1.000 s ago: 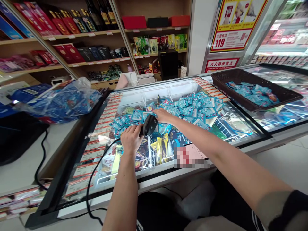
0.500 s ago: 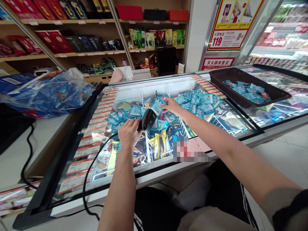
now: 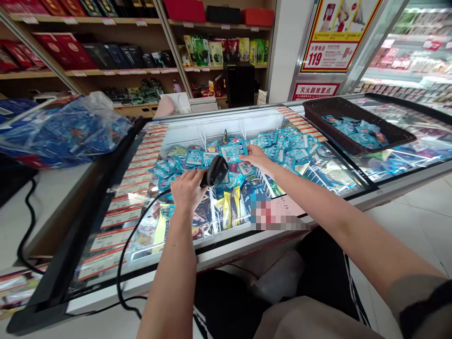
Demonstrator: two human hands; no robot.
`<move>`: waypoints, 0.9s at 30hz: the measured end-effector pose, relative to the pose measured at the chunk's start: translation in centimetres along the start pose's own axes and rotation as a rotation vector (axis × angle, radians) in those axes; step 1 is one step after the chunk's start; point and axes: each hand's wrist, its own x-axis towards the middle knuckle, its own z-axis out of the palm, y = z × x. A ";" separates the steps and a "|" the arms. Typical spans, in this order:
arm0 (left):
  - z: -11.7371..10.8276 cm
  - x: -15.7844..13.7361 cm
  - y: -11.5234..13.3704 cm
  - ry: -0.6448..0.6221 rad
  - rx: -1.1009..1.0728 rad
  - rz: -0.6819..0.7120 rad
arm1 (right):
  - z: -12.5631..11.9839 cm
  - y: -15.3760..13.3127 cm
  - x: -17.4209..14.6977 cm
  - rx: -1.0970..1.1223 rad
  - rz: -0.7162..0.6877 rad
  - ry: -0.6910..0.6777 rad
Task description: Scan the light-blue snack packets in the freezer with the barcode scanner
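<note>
My left hand point(image 3: 187, 189) is closed round the handle of a black barcode scanner point(image 3: 217, 170), whose head points up and to the right. Between the fingertips of my right hand point(image 3: 258, 159) is the right edge of a small blue packet point(image 3: 233, 152), held just beyond the scanner head with its printed face showing. Many like it lie in a spread of blue packets point(image 3: 298, 147) over the chest freezer point(image 3: 226, 245), on both sides of my hands. Yellow-wrapped items point(image 3: 231, 207) sit lower, in a white wire basket.
A dark brown tray point(image 3: 356, 146) with several blue packets rests on the freezer's right side. At the left, a clear plastic bag point(image 3: 88, 129) of blue packets lies on a counter. The scanner's black cable point(image 3: 122, 263) loops beside my left forearm. Stocked shelves point(image 3: 116, 70) stand behind.
The blue packet in my right hand has turned from tilted to nearly level, its printed face now more visible. My left hand keeps the scanner close by. The whole view has shifted slightly.
</note>
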 end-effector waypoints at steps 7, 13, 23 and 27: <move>0.4 -0.1 -0.3 -0.004 0.029 0.030 | 0.1 0.0 -0.5 -0.051 -0.044 0.051; 0.6 -0.2 -0.4 -0.015 0.034 0.033 | -0.1 0.3 -0.2 -0.116 -0.092 0.083; 0.2 -0.1 -0.1 -0.048 0.017 0.045 | -0.6 1.3 0.4 -0.228 -0.192 0.120; 0.3 -0.2 -0.1 -0.036 0.016 0.049 | -0.6 1.3 0.3 -0.188 -0.180 0.106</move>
